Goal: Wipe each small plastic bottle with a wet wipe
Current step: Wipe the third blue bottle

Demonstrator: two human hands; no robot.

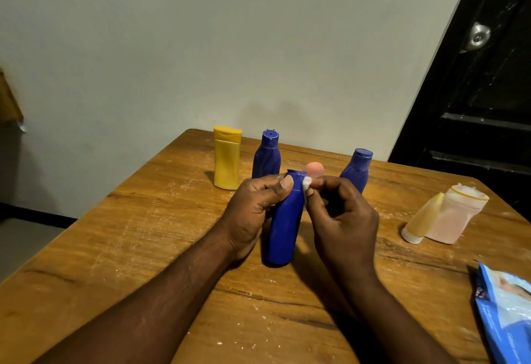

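Bottle in dark blue plastic, the held blue bottle (283,228), close to upright with cap end up and base down toward the wooden table (143,234). Gripped round its upper body by the left hand (253,208), fingers curled behind, thumb laid across the shoulder. Pinched tight between thumb and fingertips of the right hand (342,214): a small balled white wet wipe (307,183), touching the neck of that bottle on its right side, just under the cap.

Behind the held bottle and to its left, a yellow bottle (227,159) and a second blue bottle (267,156), both standing. Directly behind it, a pink rounded cap (314,168), mostly hidden. Behind and to its right, a third blue bottle (356,171), standing. Well to its right, lying side by side and touching, a pale yellow tube (421,223) and a pale pink bottle (457,217). Nearer than the held bottle and far right, a blue wipes packet (505,306).
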